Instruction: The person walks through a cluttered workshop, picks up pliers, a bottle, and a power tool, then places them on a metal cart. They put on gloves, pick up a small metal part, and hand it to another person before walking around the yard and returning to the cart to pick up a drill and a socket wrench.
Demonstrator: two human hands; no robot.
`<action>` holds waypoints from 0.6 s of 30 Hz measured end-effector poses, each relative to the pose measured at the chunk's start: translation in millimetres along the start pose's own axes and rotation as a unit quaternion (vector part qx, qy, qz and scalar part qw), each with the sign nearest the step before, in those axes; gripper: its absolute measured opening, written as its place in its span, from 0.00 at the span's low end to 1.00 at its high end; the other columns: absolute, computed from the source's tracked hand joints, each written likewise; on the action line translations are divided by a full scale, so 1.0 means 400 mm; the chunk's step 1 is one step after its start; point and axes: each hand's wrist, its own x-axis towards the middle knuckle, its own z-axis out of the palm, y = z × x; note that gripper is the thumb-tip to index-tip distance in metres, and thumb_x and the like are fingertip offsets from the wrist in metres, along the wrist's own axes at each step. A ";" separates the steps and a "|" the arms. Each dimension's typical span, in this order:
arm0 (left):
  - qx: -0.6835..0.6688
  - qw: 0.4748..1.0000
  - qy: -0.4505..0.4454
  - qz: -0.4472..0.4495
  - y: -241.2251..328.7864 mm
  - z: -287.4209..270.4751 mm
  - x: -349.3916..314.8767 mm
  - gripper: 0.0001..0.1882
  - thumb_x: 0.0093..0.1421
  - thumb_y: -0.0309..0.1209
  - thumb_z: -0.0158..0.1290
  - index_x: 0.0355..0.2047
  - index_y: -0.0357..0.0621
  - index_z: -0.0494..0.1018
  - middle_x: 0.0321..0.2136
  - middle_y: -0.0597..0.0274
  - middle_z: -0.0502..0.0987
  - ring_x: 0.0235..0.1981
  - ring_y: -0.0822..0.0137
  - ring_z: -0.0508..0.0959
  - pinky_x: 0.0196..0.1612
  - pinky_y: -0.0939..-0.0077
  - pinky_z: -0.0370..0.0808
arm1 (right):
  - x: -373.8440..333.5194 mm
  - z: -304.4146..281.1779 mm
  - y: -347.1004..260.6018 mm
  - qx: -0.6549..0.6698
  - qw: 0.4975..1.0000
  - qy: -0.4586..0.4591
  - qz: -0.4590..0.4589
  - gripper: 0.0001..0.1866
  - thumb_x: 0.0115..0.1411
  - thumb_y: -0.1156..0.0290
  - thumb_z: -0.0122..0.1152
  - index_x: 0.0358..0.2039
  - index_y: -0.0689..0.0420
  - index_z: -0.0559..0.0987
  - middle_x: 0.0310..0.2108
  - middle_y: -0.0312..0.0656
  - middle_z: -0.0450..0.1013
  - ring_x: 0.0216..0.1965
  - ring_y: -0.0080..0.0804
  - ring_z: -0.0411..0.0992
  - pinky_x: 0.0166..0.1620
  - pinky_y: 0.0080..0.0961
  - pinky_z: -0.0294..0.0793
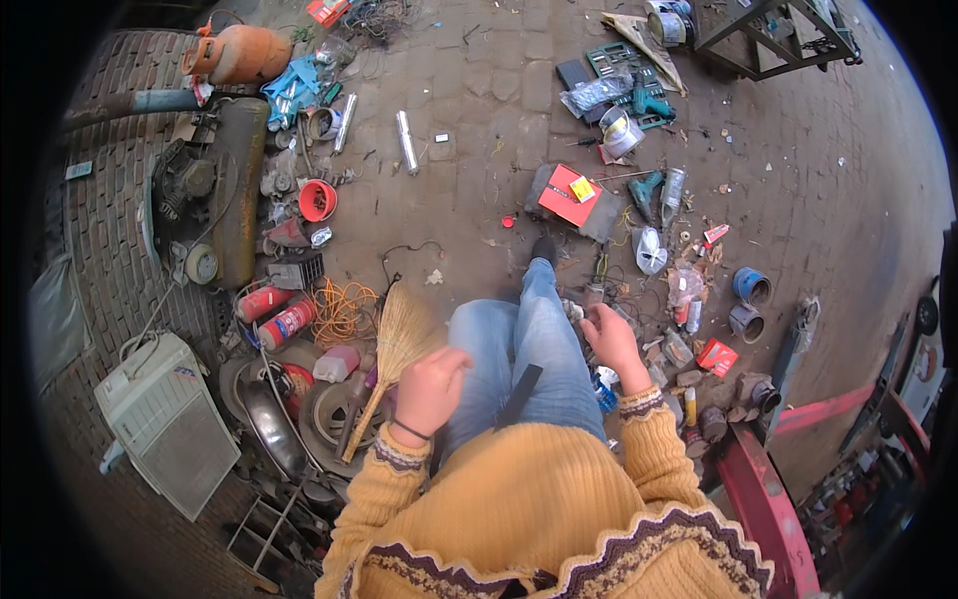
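My left hand (432, 392) hangs beside my left thigh, its fingers curled and nothing visible in them. Left of it a straw broom (407, 334) leans with its bristles up; its wooden handle (365, 423) runs down past my wrist, apart from my fingers as far as I can see. My right hand (612, 342) is held out by my right thigh, fingers loosely apart, with nothing showing in it. Below it lies scattered clutter, with a blue and white container (605, 387) next to my sleeve. One dark shoe (544, 250) shows ahead on the brick paving.
At left stand an air compressor (235, 195), an orange gas cylinder (239, 54), fire extinguishers (288, 321), tyres and an orange cable (344, 310). Ahead lies a red box (569, 195). Power drills (647, 195), cans (750, 286) and a red metal beam (763, 499) line the right.
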 end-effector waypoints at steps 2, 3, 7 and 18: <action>-0.020 0.999 -0.033 -0.002 -0.023 0.024 0.072 0.07 0.58 0.20 0.49 0.34 0.40 0.76 0.28 0.54 0.77 0.31 0.55 0.80 0.34 0.66 0.76 | 0.060 0.045 0.029 0.027 0.999 0.014 0.023 0.16 0.60 0.63 0.63 0.45 0.60 0.77 0.36 0.48 0.80 0.37 0.41 0.80 0.42 0.34 0.77; -0.009 0.998 -0.054 0.000 -0.040 0.040 0.106 0.06 0.58 0.22 0.50 0.34 0.42 0.75 0.29 0.55 0.77 0.31 0.54 0.79 0.34 0.65 0.76 | 0.092 0.076 0.044 0.036 0.999 0.013 0.035 0.16 0.61 0.64 0.63 0.44 0.61 0.77 0.35 0.48 0.80 0.37 0.41 0.80 0.42 0.34 0.77; 0.010 0.988 -0.151 0.015 -0.147 0.113 0.246 0.08 0.58 0.26 0.51 0.39 0.43 0.74 0.35 0.55 0.76 0.37 0.50 0.77 0.39 0.60 0.75 | 0.217 0.222 0.123 0.087 0.992 0.030 0.088 0.15 0.62 0.65 0.61 0.42 0.63 0.77 0.34 0.48 0.80 0.36 0.38 0.80 0.42 0.32 0.78; -0.029 0.961 -0.259 -0.088 -0.601 0.363 0.471 0.14 0.56 0.24 0.52 0.44 0.40 0.73 0.43 0.52 0.73 0.38 0.54 0.77 0.43 0.63 0.75 | 0.459 0.821 0.450 0.348 0.888 0.152 0.259 0.12 0.65 0.67 0.58 0.42 0.64 0.77 0.33 0.41 0.79 0.31 0.25 0.77 0.36 0.22 0.77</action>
